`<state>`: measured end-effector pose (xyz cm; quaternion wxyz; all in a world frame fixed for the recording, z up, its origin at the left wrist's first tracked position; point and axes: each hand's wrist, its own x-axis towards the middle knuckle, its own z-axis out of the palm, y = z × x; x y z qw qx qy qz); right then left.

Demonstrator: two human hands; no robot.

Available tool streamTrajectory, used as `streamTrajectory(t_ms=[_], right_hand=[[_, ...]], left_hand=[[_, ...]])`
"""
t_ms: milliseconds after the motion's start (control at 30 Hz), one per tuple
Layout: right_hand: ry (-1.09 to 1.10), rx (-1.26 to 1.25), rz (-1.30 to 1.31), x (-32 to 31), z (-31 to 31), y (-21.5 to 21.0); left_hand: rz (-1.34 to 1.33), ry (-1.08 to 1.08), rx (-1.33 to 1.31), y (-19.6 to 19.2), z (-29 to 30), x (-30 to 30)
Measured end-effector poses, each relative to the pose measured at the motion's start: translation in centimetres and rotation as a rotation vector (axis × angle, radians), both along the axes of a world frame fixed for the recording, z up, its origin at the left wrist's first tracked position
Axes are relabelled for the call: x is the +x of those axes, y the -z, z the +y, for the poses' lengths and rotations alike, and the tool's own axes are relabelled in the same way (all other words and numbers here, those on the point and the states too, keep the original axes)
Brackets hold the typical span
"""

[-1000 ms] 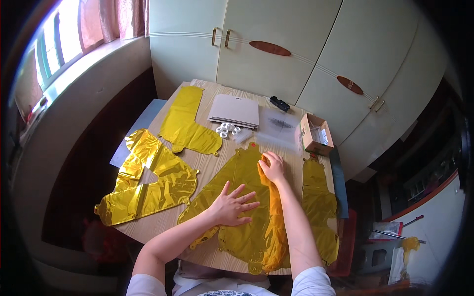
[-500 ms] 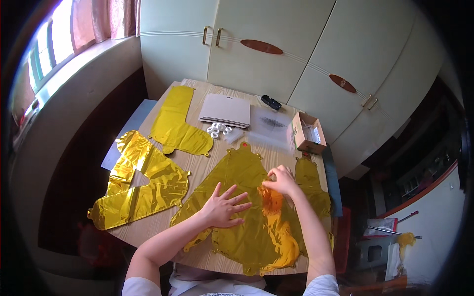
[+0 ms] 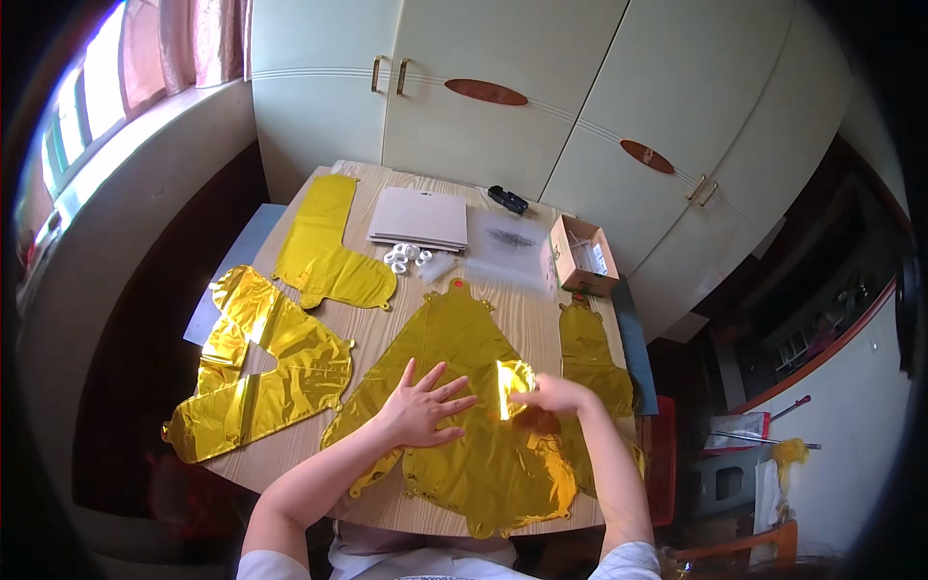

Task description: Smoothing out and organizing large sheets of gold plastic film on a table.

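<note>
A large flat gold foil balloon [image 3: 459, 333], shaped roughly like a letter A, lies in front of me on the wooden table. My left hand [image 3: 425, 411] rests flat on its middle with the fingers spread. On the balloon's right side, my right hand [image 3: 561, 394] has its fingers closed at the foil edge. A bright folded-over flap [image 3: 515, 387] shows just left of those fingers. Below them the right edge is crumpled and reflects orange. The right fingertips are partly blurred and hidden.
More flat gold balloons lie around: a shiny creased one [image 3: 300, 362] at left, an L-shaped one [image 3: 324, 246] behind it, another [image 3: 585, 353] at right. Farther back are grey cards [image 3: 418, 217], white ribbon rolls [image 3: 401, 256], clear plastic sheets [image 3: 507, 251], a black object [image 3: 507, 200] and a cardboard box [image 3: 588, 280].
My right hand has come a little nearer to me along the balloon's edge. A shiny flap of foil is now turned up beside it. My left hand stays flat; the whole view has shifted slightly.
</note>
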<state>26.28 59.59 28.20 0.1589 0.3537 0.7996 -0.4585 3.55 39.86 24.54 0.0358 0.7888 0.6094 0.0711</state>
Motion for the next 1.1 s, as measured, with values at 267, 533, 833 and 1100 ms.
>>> streamTrajectory(t_ms=[267,533,833,1100], right_hand=[[-0.305,0.679,0.326,2.6,-4.1,2.8],[-0.359,0.814,0.601,0.9,-5.1,4.8],[-0.306,0.758,0.535,0.0,-2.7,6.7],[-0.397,0.769,0.189,-1.4,-2.0,4.1]], left_hand=[[-0.003,0.005,0.015,0.2,0.0,0.0],[-0.016,0.008,-0.005,0.0,0.1,-0.3],[-0.076,0.012,0.023,0.3,0.1,-0.3],[-0.047,0.017,0.030,0.3,0.2,-0.2]])
